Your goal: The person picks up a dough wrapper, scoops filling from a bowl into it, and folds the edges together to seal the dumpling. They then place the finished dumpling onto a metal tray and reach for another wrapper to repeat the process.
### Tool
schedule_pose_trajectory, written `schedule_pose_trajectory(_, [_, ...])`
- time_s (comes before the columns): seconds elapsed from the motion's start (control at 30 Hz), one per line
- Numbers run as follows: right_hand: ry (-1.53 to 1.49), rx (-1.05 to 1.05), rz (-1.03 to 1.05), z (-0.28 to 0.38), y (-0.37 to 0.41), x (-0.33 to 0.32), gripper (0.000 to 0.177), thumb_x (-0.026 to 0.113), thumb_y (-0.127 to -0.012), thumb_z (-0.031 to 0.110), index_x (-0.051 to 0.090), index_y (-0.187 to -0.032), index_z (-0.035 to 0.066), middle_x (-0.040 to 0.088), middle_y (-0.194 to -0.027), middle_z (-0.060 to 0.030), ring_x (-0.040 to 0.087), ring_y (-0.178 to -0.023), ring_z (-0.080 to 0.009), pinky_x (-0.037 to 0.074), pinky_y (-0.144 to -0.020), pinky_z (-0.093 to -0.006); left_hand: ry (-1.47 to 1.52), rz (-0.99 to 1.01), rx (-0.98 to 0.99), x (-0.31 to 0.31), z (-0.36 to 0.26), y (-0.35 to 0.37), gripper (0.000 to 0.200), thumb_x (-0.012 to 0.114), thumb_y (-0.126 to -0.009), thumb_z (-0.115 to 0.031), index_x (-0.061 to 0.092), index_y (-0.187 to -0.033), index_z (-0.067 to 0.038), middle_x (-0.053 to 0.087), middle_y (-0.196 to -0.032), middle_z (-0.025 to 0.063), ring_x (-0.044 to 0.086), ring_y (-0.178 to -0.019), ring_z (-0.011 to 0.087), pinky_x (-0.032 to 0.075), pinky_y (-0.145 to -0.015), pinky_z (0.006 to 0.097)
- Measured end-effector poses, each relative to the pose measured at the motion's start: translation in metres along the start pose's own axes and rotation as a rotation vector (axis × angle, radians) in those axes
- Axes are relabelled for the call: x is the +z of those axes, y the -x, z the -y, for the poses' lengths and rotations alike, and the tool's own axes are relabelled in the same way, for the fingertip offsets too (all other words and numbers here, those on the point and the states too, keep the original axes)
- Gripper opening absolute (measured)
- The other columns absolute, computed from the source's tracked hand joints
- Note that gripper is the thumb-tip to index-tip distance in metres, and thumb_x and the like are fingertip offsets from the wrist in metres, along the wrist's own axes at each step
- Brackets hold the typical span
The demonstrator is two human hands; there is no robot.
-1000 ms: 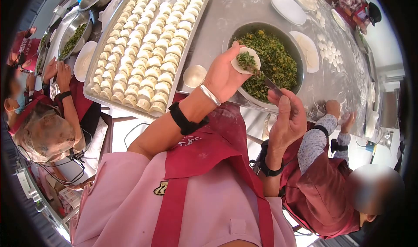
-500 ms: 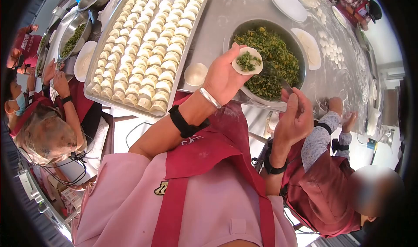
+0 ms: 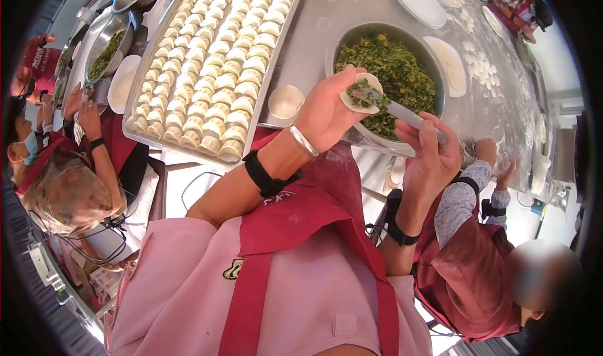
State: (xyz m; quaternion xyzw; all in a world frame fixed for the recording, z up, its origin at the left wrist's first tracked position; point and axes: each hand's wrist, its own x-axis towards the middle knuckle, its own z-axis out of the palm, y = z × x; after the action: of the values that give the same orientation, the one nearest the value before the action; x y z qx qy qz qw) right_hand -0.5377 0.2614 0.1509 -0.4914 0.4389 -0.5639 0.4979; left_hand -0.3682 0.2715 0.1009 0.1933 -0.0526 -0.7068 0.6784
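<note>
As the left hand [image 3: 326, 108] cupped a wrapper [image 3: 375, 81], the right hand [image 3: 430, 158], grip closed round a spatula [image 3: 402, 112], pressed filling [image 3: 358, 90] in from 4 o'clock; too much could split it.

I see steel table [image 3: 314, 10]: dumpling tray [image 3: 130, 108] at 11 o'clock, filling bowl [image 3: 329, 51] at 1, wrapper stack [image 3: 286, 100] between, white plates [image 3: 422, 4] toward 2.

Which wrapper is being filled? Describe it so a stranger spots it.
Find the metal bowl of green filling near the table edge. Over its near rim the left hand cups a dough wrapper. Unlike the bare wrappers beside the tray, it holds filling, and the right hand lays a spatula on it.
</note>
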Motion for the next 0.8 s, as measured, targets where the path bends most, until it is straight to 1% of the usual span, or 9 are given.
schedule_pose_trajectory(0.1, [-0.013, 0.082, -0.042, -0.014, -0.011, -0.007, 0.022, 0.058, -0.096, 0.007, 0.06, -0.106, -0.012, 0.067, -0.091, -0.0204, 0.072, -0.075, -0.0296, 0.062, -0.068, -0.036, -0.036, 0.003, 0.003, 0.001, -0.002, 0.003, 0.04, 0.042, -0.106, -0.03, 0.046, -0.129, 0.002, 0.056, -0.126, 0.016, 0.054, -0.122, 0.0275, 0.041, -0.109, 0.0446])
schedule_pose_trajectory(0.2, [-0.092, 0.182, -0.04, -0.034, -0.02, -0.021, 0.023, 0.058, -0.095, 0.009, 0.06, -0.106, -0.012, 0.067, -0.09, -0.0186, 0.072, -0.074, -0.0298, 0.062, -0.066, -0.0356, -0.088, 0.027, -0.006, 0.001, -0.006, 0.009, 0.041, 0.043, -0.105, -0.03, 0.047, -0.128, 0.004, 0.056, -0.127, 0.0169, 0.054, -0.122, 0.0276, 0.041, -0.109, 0.0446])
schedule_pose_trajectory(0.3, [-0.135, 0.213, -0.02, -0.042, -0.02, -0.026, 0.022, 0.059, -0.095, 0.009, 0.06, -0.106, -0.011, 0.066, -0.09, -0.0174, 0.072, -0.073, -0.0297, 0.062, -0.066, -0.0342, -0.116, 0.032, 0.0, 0.001, -0.007, 0.012, 0.041, 0.043, -0.106, -0.03, 0.049, -0.127, 0.005, 0.056, -0.126, 0.017, 0.055, -0.121, 0.0276, 0.042, -0.109, 0.0446])
schedule_pose_trajectory(0.4, [-0.126, 0.234, -0.033, -0.034, -0.018, -0.025, 0.022, 0.059, -0.095, 0.008, 0.06, -0.106, -0.011, 0.066, -0.089, -0.0176, 0.072, -0.073, -0.0298, 0.062, -0.066, -0.0334, -0.123, 0.02, -0.012, -0.002, -0.009, 0.014, 0.041, 0.042, -0.106, -0.029, 0.05, -0.126, 0.005, 0.057, -0.125, 0.0167, 0.056, -0.12, 0.0278, 0.043, -0.108, 0.0447])
schedule_pose_trajectory(0.5, [-0.185, 0.225, -0.031, -0.029, -0.019, -0.029, 0.021, 0.059, -0.095, 0.008, 0.06, -0.106, -0.01, 0.067, -0.093, -0.0184, 0.072, -0.074, -0.0302, 0.062, -0.065, -0.0334, -0.137, 0.012, -0.023, -0.004, -0.011, 0.016, 0.04, 0.042, -0.106, -0.029, 0.051, -0.125, 0.005, 0.057, -0.125, 0.0164, 0.056, -0.119, 0.0278, 0.044, -0.107, 0.0447])
schedule_pose_trajectory(0.6, [-0.176, 0.229, -0.002, -0.037, -0.021, -0.028, 0.02, 0.059, -0.095, 0.008, 0.06, -0.105, -0.01, 0.067, -0.094, -0.0196, 0.072, -0.074, -0.0304, 0.062, -0.065, -0.0336, -0.161, 0.01, -0.031, -0.003, -0.011, 0.017, 0.041, 0.042, -0.106, -0.03, 0.051, -0.125, 0.005, 0.058, -0.125, 0.0164, 0.057, -0.118, 0.0274, 0.044, -0.107, 0.0447])
schedule_pose_trajectory(0.7, [-0.094, 0.181, -0.053, -0.036, -0.017, -0.022, 0.02, 0.058, -0.095, 0.007, 0.06, -0.105, -0.011, 0.067, -0.093, -0.0192, 0.072, -0.074, -0.0308, 0.062, -0.065, -0.0344, -0.176, -0.004, -0.022, -0.003, -0.012, 0.018, 0.041, 0.042, -0.106, -0.03, 0.051, -0.125, 0.005, 0.058, -0.124, 0.0165, 0.057, -0.118, 0.0268, 0.045, -0.107, 0.0444])
schedule_pose_trajectory(0.8, [-0.077, 0.099, -0.053, -0.021, -0.009, -0.015, 0.021, 0.059, -0.095, 0.007, 0.06, -0.105, -0.011, 0.067, -0.09, -0.0181, 0.072, -0.075, -0.0313, 0.062, -0.065, -0.0359, -0.187, -0.011, -0.005, -0.005, -0.011, 0.018, 0.042, 0.041, -0.106, -0.031, 0.051, -0.125, 0.005, 0.058, -0.124, 0.0162, 0.057, -0.118, 0.0261, 0.045, -0.106, 0.0438])
